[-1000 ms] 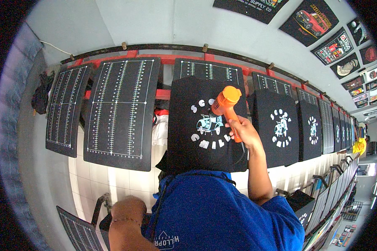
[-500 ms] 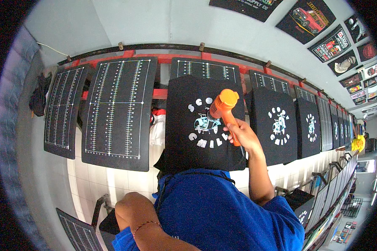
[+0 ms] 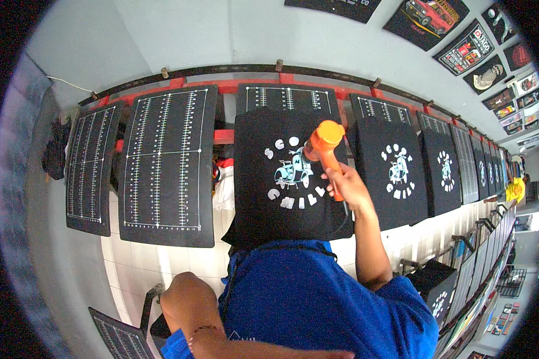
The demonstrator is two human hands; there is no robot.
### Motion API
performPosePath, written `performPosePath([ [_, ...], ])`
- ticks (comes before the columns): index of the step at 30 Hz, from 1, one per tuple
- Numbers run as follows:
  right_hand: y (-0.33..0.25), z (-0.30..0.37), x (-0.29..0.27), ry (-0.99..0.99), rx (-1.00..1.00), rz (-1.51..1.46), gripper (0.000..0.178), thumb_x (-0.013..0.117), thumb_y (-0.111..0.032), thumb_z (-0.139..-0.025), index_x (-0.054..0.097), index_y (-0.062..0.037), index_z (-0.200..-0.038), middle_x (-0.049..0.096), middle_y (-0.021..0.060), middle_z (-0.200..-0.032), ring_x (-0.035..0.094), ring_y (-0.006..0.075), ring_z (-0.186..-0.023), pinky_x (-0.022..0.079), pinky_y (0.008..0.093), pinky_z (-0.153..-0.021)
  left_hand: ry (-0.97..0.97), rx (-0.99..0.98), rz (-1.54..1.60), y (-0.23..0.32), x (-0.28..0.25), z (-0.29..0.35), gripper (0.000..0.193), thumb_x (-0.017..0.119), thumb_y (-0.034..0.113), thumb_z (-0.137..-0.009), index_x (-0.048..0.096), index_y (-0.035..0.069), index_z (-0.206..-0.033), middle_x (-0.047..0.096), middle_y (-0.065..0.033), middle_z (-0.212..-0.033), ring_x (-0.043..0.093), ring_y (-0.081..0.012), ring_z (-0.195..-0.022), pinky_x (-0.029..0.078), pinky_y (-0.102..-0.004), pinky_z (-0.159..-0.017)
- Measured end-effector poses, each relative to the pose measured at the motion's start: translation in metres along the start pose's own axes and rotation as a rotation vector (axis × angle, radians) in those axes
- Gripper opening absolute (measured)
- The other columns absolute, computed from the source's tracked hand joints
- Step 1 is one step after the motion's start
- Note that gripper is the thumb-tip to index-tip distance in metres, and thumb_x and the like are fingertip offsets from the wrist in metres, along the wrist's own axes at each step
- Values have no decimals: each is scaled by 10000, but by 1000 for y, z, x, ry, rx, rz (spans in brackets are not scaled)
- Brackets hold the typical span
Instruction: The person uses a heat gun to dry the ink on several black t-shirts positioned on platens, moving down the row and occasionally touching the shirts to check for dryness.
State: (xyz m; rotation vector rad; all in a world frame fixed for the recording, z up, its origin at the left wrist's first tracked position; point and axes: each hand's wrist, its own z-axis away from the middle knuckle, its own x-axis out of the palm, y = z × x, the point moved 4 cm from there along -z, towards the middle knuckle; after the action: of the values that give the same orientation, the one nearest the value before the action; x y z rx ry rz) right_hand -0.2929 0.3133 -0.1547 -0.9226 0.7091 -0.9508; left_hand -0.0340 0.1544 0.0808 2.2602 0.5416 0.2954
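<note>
My right hand is closed round the handle of an orange heat gun, whose cord hangs below the grip. The dark nozzle points down-left at a black T-shirt spread over a printing board. On the shirt is a light blue scooter print ringed by white letters; the gun covers its upper right. My left arm bends at the lower left, a thin bracelet at the wrist. Close to the lower edge, my left hand reaches rightward across my blue shirt, mostly cut off, so its grip is hidden.
Bare black boards with white ruled lines stand to the left. Rightward, more boards carry printed black shirts. A red metal frame supports the row against a grey wall. A person in yellow is far right; another rack stands behind me.
The heat gun has shifted slightly right and up over the print, uncovering more of the scooter. My left hand has come further right along the lower edge. The view has shifted slightly.
</note>
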Motion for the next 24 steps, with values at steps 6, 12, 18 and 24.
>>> performPosePath([
  [6,4,15,-7,52,0,-36,304,555,-243,-935,570,-21,-1141,625,19,-877,537,72,-582,476,218,-524,117,-96,288,-10,9,-6,843,514,469,-899,121,27,-1499,82,-127,-1579,120,-226,-1448,92,-379,-1181],
  [12,4,25,-11,54,42,-85,289,555,-232,-936,563,-25,-1137,612,26,-870,535,75,-584,475,222,-527,87,-86,219,-8,9,-5,919,515,551,-872,89,37,-1503,60,-146,-1577,78,-279,-1450,53,-467,-1176],
  [18,12,27,-14,44,11,-62,269,569,-230,-930,569,-31,-1111,616,18,-843,543,81,-585,475,225,-520,-262,-252,-425,-5,-29,13,567,583,322,-865,394,56,-1328,370,-175,-1398,376,-348,-1236,291,-484,-1021],
  [24,13,33,-22,37,19,-49,262,565,-215,-924,567,-23,-1101,607,16,-818,545,80,-585,472,226,-518,627,-858,-891,-96,-121,111,349,579,132,-884,569,18,-1214,573,-167,-1260,528,-329,-1192,406,-391,-1011],
])
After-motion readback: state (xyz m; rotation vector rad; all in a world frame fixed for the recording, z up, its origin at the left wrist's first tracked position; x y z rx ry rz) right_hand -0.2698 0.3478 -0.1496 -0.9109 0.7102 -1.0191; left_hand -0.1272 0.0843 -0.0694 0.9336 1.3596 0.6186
